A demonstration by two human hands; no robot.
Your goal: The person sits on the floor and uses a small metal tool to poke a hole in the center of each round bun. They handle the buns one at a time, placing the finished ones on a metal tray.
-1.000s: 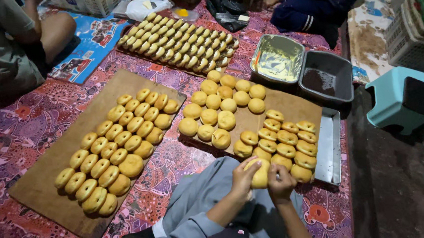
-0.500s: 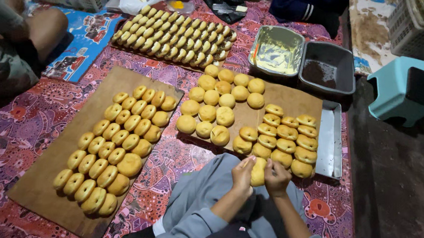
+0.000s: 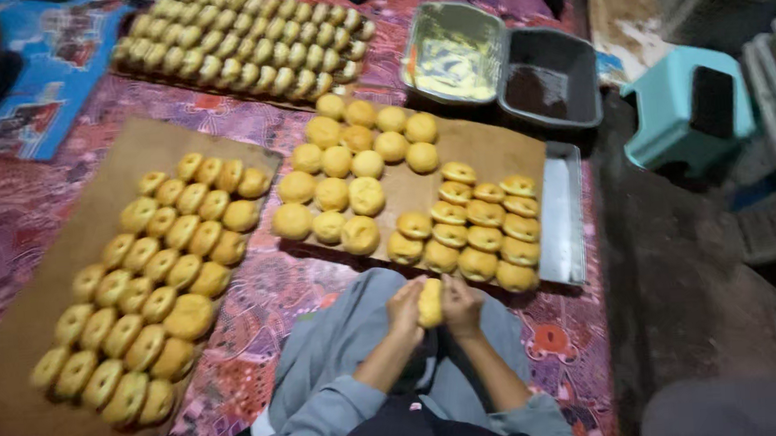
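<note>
Both my hands hold one yellow dough piece (image 3: 429,302) just above my lap. My left hand (image 3: 404,310) grips its left side and my right hand (image 3: 461,306) its right side. In front of them a brown board (image 3: 484,152) on a metal tray (image 3: 568,214) carries round dough balls at the back left and shaped, browner pieces at the front right. To my left a second brown board (image 3: 119,150) holds rows of several shaped pieces (image 3: 151,280). My knees in grey trousers (image 3: 351,339) are below.
A third tray of shaped pieces (image 3: 244,46) lies at the back. Two grey tubs, one with yellow paste (image 3: 454,54) and one with dark filling (image 3: 549,77), stand behind the board. A teal stool (image 3: 694,105) and crates stand at the right. Patterned cloth covers the floor.
My hands have drawn back from the board's front edge toward my lap, still holding the dough piece. The camera has come closer and the view has shifted.
</note>
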